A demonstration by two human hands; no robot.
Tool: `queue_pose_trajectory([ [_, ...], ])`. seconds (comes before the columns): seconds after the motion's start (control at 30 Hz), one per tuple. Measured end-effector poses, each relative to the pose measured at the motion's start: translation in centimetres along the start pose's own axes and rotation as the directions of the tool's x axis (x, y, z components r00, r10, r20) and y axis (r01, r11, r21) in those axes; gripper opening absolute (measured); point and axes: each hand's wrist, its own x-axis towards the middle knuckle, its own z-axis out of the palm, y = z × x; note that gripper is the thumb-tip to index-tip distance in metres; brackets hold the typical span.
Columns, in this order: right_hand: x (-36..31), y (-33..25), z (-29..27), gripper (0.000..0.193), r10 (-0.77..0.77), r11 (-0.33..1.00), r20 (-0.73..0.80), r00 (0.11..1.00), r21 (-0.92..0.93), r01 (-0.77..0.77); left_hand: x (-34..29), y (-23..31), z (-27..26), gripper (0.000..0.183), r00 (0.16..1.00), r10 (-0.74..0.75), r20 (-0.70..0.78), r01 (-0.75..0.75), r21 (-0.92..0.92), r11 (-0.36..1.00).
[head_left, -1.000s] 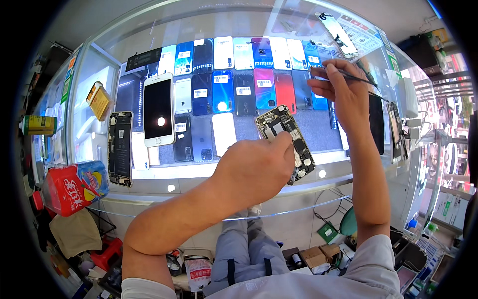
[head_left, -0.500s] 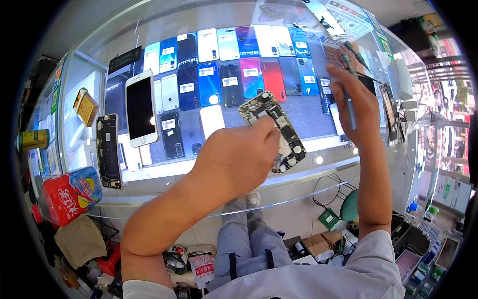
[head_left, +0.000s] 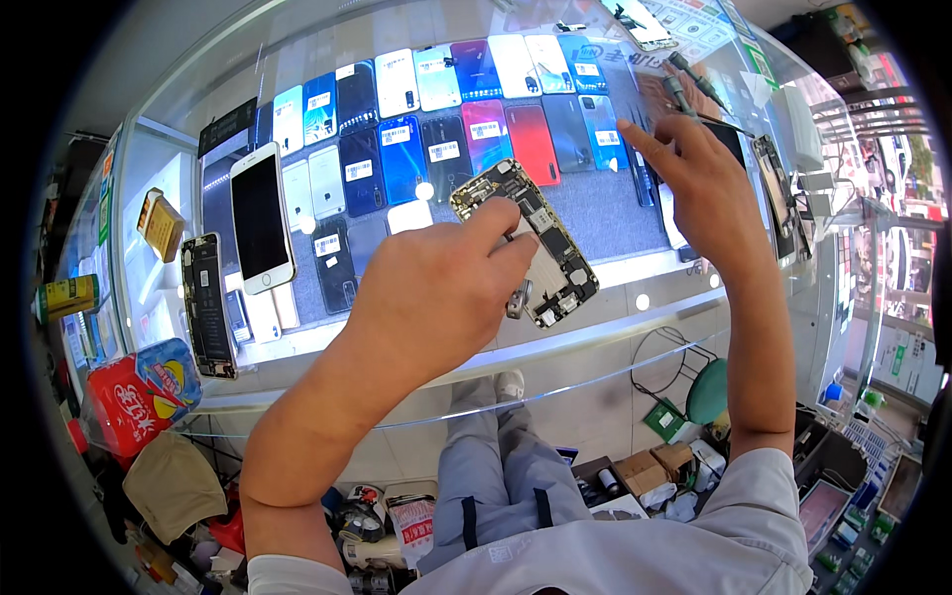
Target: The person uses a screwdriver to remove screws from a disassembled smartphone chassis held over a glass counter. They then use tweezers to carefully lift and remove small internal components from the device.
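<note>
An opened phone body [head_left: 570,260], its circuit board and metal shields bare, lies tilted on the glass counter in front of me. My left hand [head_left: 451,273] is over its left side, thumb and forefinger pinched together at the board; what they hold, if anything, is hidden. A small silvery part [head_left: 520,297] peeks out beneath that hand, too little of it to name. To the right, my right hand [head_left: 704,193] hovers low with its fingers apart, the forefinger stretched out. Just beyond its fingers shows the end of a screwdriver [head_left: 676,91]; my hand covers what lies below.
A white-framed phone [head_left: 263,218] and an opened black phone housing [head_left: 208,307] lie at the left, near a yellow box [head_left: 161,226]. Beneath the glass sit rows of phones [head_left: 402,164]. A red-and-blue packaged bottle [head_left: 144,397] stands left. Phone parts [head_left: 778,198] lie right.
The whole view has shifted slightly. My right hand has turned and its forefinger reaches further left; the screwdriver shaft seen across its palm is out of sight. My left hand remains at the opened phone.
</note>
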Motion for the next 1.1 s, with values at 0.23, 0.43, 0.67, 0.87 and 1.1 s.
queue_pose_trajectory([
  [0.23, -2.0, -6.1, -2.7, 0.026, -0.002, 0.689, -0.005, 1.000, 0.724, 0.005, -0.1, -0.3, -0.1, 0.043, 1.000, -0.002, -0.010, 0.002, 0.001, 1.000],
  [0.43, -1.9, -7.7, -2.2, 0.031, -0.075, 0.825, -0.068, 0.995, 0.556, 0.100, -0.1, -0.4, 0.0, 0.041, 1.000, 0.001, 0.000, -0.001, 0.016, 1.000],
  [0.67, -1.5, -8.2, -2.6, 0.018, -0.065, 0.850, 0.001, 0.998, 0.524, 0.055, -0.2, -0.3, 0.0, 0.038, 1.000, -0.002, 0.017, 0.001, 0.047, 0.999],
  [0.87, 0.6, -7.5, -3.8, 0.011, -0.062, 0.802, 0.263, 0.963, 0.588, -0.109, -0.1, -0.2, 0.1, 0.038, 1.000, -0.010, 0.030, 0.008, 0.067, 0.998],
  [1.1, 3.7, -6.3, -4.2, 0.012, -0.097, 0.706, 0.522, 0.848, 0.636, -0.311, -0.2, -0.3, 0.0, 0.040, 0.999, -0.005, 0.040, 0.002, 0.086, 0.996],
])
